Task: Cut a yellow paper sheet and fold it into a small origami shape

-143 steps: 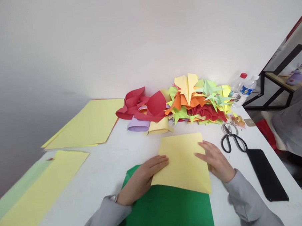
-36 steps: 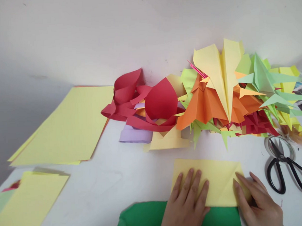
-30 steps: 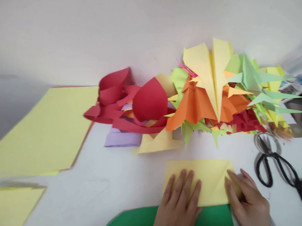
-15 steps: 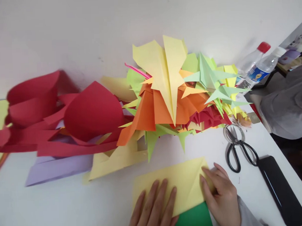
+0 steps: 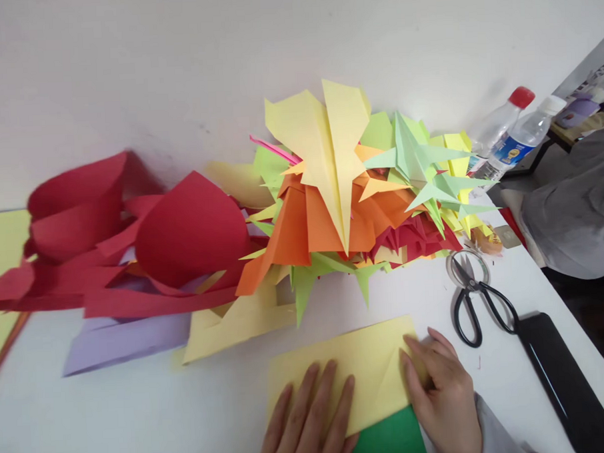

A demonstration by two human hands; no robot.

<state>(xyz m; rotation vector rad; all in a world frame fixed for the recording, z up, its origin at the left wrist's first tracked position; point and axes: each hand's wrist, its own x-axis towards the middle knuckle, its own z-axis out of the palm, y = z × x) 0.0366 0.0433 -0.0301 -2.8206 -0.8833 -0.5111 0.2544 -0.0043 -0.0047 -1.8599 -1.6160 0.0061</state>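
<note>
Yellow folded paper [image 5: 368,357], left hand [image 5: 308,428] flat on it, right hand [image 5: 447,394] on its right edge, both grips wide, empty

Bare white table [image 5: 115,421] lies open left of the yellow sheet [image 5: 358,357], and a narrow clear strip runs between that sheet and the paper pile [image 5: 326,212]. On the right, scissors [image 5: 478,299] and a black phone [image 5: 563,375] crowd the table's edge, while the pile bars the way to the wall [image 5: 175,72].

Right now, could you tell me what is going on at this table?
A person's left hand lies flat on a folded yellow sheet, while the right hand presses its creased right corner. The sheet overlaps a green sheet on the table. Behind lies a heap of folded paper shapes; scissors and a phone lie to the right.
</note>
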